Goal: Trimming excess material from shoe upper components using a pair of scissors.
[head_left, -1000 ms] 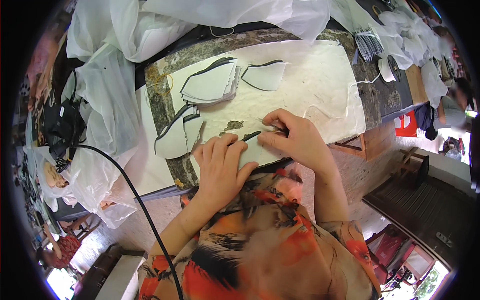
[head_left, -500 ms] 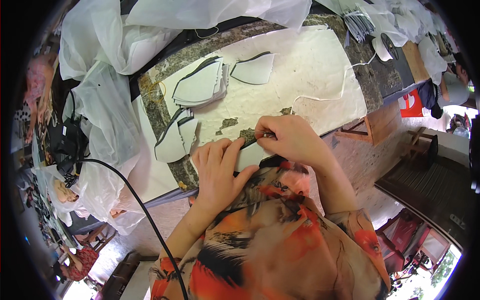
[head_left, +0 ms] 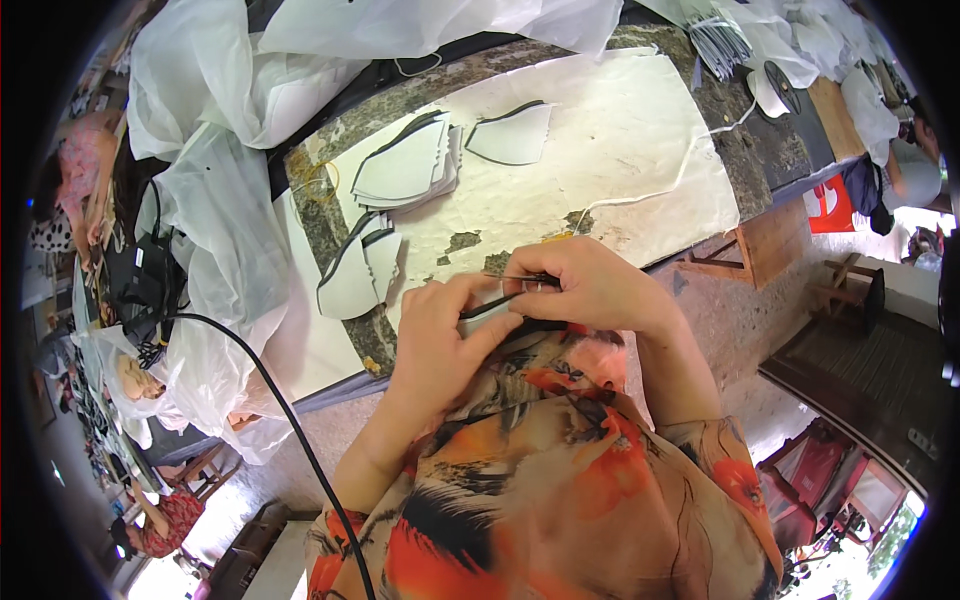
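Head view: at the near edge of the paper sheet (head_left: 630, 120) on the counter (head_left: 805, 130), both hands work close together over a white piece with a black rim (head_left: 486, 312), most of it covered by fingers. The left hand (head_left: 432, 335) lies on this piece, fingers bent and thumb along its near side; whether it pinches or only presses, I cannot tell. The right hand (head_left: 588, 285) is closed, finger and thumb pinching a thin dark tool (head_left: 543, 281) whose kind is hard to make out, its body mostly inside the grip. The shirt (head_left: 560, 450) hides part of the sheet's near edge.

On the sheet's far left part lies a stack of similar pieces (head_left: 400, 168), the lower ones showing only as edges; a single piece (head_left: 510, 135) lies just right of it. Overlapping pieces (head_left: 348, 282) cross the sheet's left edge.

Left of the sheet, a cloudy plastic bag (head_left: 215, 215) has contents too veiled to name; below it, another bag (head_left: 225, 370) is bunched up. Beyond the sheet's far right corner, a bundle of grey strips (head_left: 718, 45) is partly covered by clear plastic (head_left: 775, 50). A spool (head_left: 770, 92) right of the sheet carries white cord (head_left: 650, 190), which trails onto the sheet.
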